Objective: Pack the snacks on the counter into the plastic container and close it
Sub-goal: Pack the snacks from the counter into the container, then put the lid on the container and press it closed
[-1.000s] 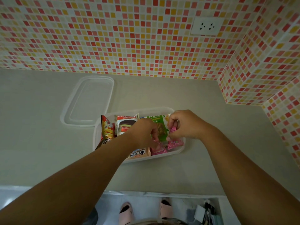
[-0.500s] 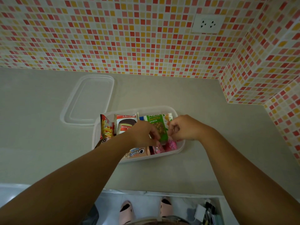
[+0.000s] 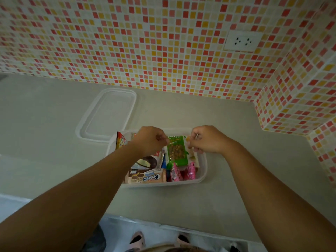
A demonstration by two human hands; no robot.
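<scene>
Reaching over the near rim of the plastic container (image 3: 203,176), both forearms run up from the bottom edge of the head view. Nearest the person inside it, below both hands, lies a brown cream-biscuit pack (image 3: 145,177) along the front wall, with pink sweets (image 3: 190,172) to its right, under the right hand. Just beyond, under the left wrist, sits a chocolate-cake packet (image 3: 146,162). The left hand (image 3: 149,140) has its fingers curled and pinches the upper left edge of the green snack bag (image 3: 177,150); the right hand (image 3: 207,140) is curled likewise and pinches the bag's upper right edge, so the bag lies between the two grips, over the other packets toward the container's right half. Left of the left hand, a red and yellow packet (image 3: 121,141) stands against the container's left wall. Farther off, beyond and left of the left hand, the clear lid (image 3: 107,115) lies flat on the grey counter (image 3: 45,124), its near corner touching or tucked under the container; I cannot tell which. Behind stands the mosaic tiled wall (image 3: 145,42) with a white socket (image 3: 242,40), above the right hand.
</scene>
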